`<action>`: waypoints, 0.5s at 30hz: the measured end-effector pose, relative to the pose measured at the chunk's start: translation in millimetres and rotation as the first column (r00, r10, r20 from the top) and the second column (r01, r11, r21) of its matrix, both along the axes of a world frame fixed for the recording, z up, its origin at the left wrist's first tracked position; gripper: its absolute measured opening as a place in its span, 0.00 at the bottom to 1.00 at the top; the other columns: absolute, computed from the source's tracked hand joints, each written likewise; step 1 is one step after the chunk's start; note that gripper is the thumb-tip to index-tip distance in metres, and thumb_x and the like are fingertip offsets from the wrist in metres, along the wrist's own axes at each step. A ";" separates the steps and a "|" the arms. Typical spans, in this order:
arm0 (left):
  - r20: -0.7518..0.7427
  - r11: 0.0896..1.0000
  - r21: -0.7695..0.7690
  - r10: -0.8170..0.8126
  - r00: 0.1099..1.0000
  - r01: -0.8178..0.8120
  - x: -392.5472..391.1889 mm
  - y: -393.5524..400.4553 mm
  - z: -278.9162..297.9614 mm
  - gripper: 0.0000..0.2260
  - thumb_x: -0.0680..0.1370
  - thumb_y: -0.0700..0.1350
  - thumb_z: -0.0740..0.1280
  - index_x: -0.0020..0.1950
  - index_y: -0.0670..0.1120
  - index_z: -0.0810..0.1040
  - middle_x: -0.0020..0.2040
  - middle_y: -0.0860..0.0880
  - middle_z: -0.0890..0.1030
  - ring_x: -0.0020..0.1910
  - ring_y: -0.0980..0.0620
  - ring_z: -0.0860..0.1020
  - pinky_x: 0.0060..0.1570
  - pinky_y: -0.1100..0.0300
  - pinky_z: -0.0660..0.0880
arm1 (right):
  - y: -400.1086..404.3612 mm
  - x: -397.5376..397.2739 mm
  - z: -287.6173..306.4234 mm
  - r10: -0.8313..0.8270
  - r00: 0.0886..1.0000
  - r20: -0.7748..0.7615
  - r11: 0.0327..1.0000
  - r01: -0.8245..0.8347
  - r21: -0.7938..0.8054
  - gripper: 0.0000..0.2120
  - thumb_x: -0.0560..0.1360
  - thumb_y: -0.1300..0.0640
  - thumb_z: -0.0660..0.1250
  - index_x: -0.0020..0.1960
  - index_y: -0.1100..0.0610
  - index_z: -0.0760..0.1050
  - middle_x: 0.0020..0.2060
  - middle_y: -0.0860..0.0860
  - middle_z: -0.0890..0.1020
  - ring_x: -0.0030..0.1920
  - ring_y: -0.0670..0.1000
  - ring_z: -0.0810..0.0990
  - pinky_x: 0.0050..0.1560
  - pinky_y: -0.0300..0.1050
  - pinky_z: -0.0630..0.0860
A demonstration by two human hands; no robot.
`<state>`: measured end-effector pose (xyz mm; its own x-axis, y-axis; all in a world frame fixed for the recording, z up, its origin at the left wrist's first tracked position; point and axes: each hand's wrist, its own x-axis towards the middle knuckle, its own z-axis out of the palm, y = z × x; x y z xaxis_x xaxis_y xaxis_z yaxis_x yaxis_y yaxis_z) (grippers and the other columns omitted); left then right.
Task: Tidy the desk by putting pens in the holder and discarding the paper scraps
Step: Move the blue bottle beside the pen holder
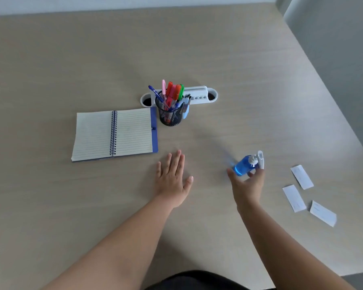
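A black mesh pen holder [170,115] stands at the desk's centre, filled with several coloured pens [169,92]. Three white paper scraps [301,176] [294,198] [323,213] lie flat at the right side of the desk. My left hand [173,178] rests flat on the desk with fingers spread, holding nothing, below the holder. My right hand [247,184] grips a blue pump bottle [244,164] with a white nozzle, tilted to the right, to the left of the scraps.
An open spiral notebook [113,135] with a blue cover lies left of the holder. A white cable-port fitting [197,95] is set into the wooden desk [71,59] behind the holder. The desk's right edge runs diagonally by the scraps.
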<state>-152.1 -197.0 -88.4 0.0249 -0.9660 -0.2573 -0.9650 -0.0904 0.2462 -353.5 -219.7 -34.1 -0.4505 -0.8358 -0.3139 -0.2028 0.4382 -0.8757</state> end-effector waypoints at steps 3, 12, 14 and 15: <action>0.002 1.000 -0.007 0.014 1.000 -0.014 -0.2 0.2 0.3 0.34 0.77 0.62 0.45 0.79 0.50 0.40 0.79 0.55 0.38 0.78 0.51 0.40 0.75 0.44 0.41 | -15.7 -3.7 -4.6 0.168 0.978 -0.126 0.986 -0.167 0.017 0.32 0.71 0.56 0.74 0.71 0.49 0.64 0.56 0.49 0.77 0.57 0.53 0.75 0.55 0.47 0.73; -0.058 0.996 -0.085 0.023 0.998 -0.028 1.8 1.2 -0.3 0.33 0.78 0.61 0.53 0.79 0.51 0.47 0.80 0.55 0.45 0.79 0.50 0.45 0.75 0.44 0.45 | -100.5 49.4 16.4 0.444 0.883 -0.150 0.891 -0.453 -0.029 0.34 0.73 0.56 0.71 0.75 0.48 0.60 0.47 0.47 0.78 0.45 0.47 0.77 0.43 0.39 0.70; -0.065 0.995 -0.090 0.032 0.997 -0.038 2.1 1.0 -0.4 0.33 0.77 0.60 0.54 0.79 0.51 0.48 0.80 0.55 0.47 0.79 0.50 0.47 0.75 0.44 0.46 | -129.0 64.6 22.4 0.481 0.861 -0.166 0.870 -0.492 -0.035 0.30 0.73 0.55 0.71 0.71 0.51 0.65 0.45 0.46 0.77 0.44 0.47 0.75 0.43 0.41 0.71; -0.065 0.996 -0.083 0.036 0.997 -0.041 2.3 0.9 -0.7 0.33 0.77 0.60 0.53 0.79 0.51 0.48 0.80 0.56 0.46 0.79 0.51 0.46 0.75 0.44 0.46 | -141.5 71.3 25.0 0.497 0.851 -0.169 0.859 -0.510 -0.043 0.27 0.73 0.55 0.71 0.69 0.53 0.67 0.44 0.46 0.77 0.43 0.47 0.75 0.42 0.41 0.73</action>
<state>-149.9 -196.1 -89.1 0.0487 -0.9829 -0.1776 -0.9435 -0.1036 0.3149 -282.2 -361.1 -9.2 0.0038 -0.9804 -0.1972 -0.5042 0.1684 -0.8470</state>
